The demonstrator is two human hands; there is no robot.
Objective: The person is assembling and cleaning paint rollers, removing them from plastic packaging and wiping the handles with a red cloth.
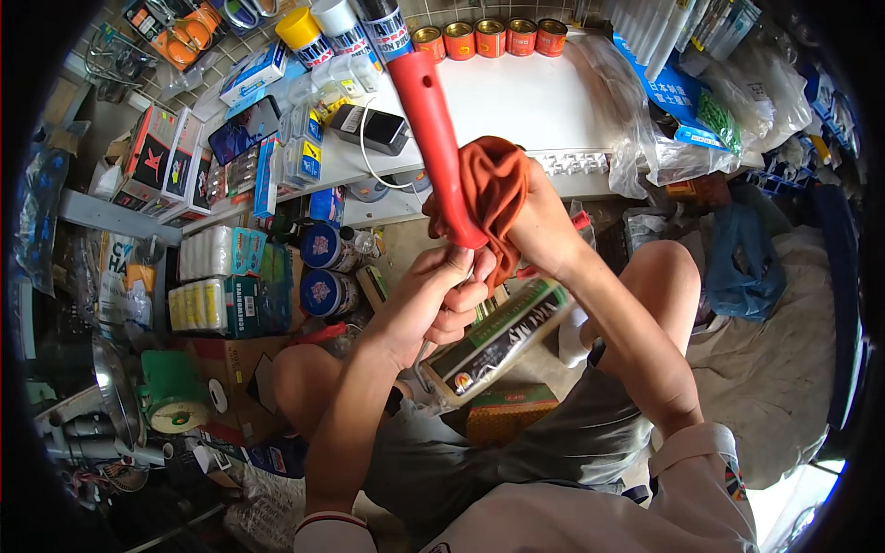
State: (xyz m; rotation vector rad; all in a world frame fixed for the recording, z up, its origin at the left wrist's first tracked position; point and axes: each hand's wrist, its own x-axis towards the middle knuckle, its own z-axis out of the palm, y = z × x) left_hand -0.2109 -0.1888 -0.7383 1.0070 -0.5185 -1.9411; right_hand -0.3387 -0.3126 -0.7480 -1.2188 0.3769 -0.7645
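Note:
A paint roller with a long red plastic handle (pixel 438 138) stands up in front of me. My left hand (pixel 429 309) is closed around its metal rod, just below the handle's base. The wrapped roller head (pixel 498 343), with a dark and green label, hangs tilted lower down, over my lap. My right hand (pixel 544 217) grips a bunched rust-brown cloth (pixel 498 175), which lies against the right side of the lower handle. The cloth hides part of the right hand's fingers.
Beyond my hands is a white counter (pixel 525 101) with a row of small orange cans (pixel 490 39). Spray cans (pixel 336 32), a black adapter (pixel 369 129) and a phone (pixel 244 129) sit at its left. A green scale (pixel 173 392) stands lower left. Plastic bags (pixel 747 258) crowd the right.

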